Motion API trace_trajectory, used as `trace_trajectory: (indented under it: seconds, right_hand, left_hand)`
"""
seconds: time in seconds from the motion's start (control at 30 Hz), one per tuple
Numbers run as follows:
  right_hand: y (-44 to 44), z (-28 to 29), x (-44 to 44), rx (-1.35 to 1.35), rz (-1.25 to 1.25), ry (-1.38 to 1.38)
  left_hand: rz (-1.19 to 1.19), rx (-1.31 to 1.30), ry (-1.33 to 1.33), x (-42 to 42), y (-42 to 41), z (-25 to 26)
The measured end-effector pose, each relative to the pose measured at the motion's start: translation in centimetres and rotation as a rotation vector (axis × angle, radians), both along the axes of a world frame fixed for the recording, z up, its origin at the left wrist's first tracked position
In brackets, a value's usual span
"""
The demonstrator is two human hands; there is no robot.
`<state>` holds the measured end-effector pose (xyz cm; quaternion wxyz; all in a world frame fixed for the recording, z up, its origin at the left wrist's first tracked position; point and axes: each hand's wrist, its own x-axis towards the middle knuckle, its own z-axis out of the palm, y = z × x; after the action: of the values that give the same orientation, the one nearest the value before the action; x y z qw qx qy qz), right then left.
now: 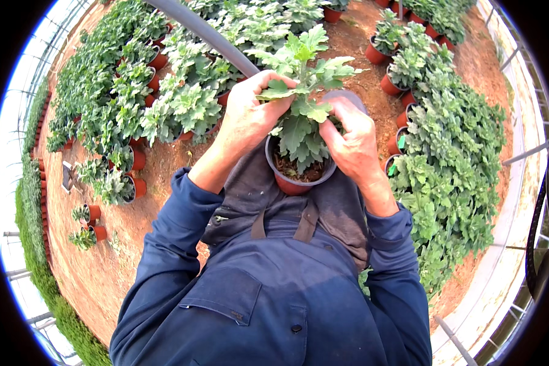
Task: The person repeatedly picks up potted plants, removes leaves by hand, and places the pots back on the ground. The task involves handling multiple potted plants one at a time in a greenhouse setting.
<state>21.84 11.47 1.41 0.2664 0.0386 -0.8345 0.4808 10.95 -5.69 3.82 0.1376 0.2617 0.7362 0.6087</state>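
Note:
A potted plant with lobed green leaves (307,59), probably a chrysanthemum, stands between my thighs in a reddish-brown plastic pot (297,186) with a grey rim. Brown, chip-like growing medium (302,171) shows inside the pot. At the plant's left side my left hand (256,100) pinches a leaf (278,90) between thumb and forefinger. On the opposite side, my right hand (352,137) has thumb and forefinger at a lower leaf (318,112). Some of its fingers are hidden behind the palm and foliage.
Rows of similar potted plants (192,107) cover the ground ahead and to the left. More foliage (448,183) lies close along my right side. A grey pole (210,39) slants in above my left hand. Several small pots (94,212) lie tipped on the reddish soil (114,261).

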Motion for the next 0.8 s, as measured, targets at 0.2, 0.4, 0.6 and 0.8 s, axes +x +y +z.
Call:
trace_trajectory:
  seconds: [0.2,0.4,0.6,0.8]
  right_hand:
    - [-0.2,0.1,0.0,-0.044,-0.008,0.028]
    - [-0.2,0.3,0.0,-0.010,-0.056,0.034]
    - [-1.0,2.2,0.2,-0.227,-0.165,-0.080]
    - [-1.0,2.3,-0.5,-0.282,-0.135,-0.041]
  left_hand:
    - [-0.141,0.132,-0.307,-0.4,0.0,0.2]
    - [-0.027,-0.024,0.275,0.5,0.6,0.7]
    - [-0.178,-0.040,0.416,-1.3,0.8,0.9]
    - [-0.142,0.002,0.317,-0.7,0.9,0.5]
